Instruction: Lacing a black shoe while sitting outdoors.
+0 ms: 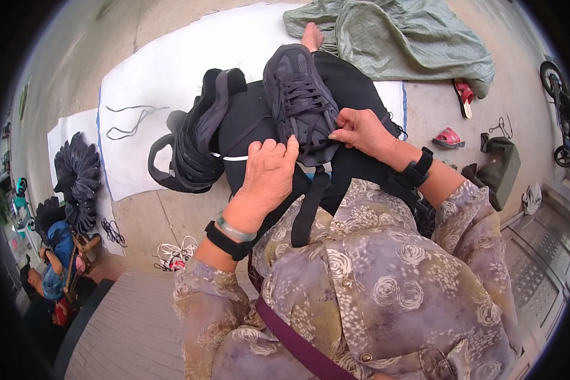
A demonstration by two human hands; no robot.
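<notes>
A broad white sheet with blue edging (pixel 164 69) is spread on pavement, partly covered by a crumpled grey-green woven sack (pixel 392 38). On black-trousered legs (pixel 244 117), a dark grey mesh lace-up shoe (pixel 297 85) is rested, toe outward. Its near right edge is pinched by the right hand (pixel 367 134); its left is touched by the separate left hand (pixel 266 174), whose grip cannot be told.

Crumpled green tarp (pixel 392 38) at top, red sandals (pixel 448 138) on concrete floor (pixel 421 111), motorbike (pixel 567 114) at right, seated person (pixel 55 272) at left
</notes>
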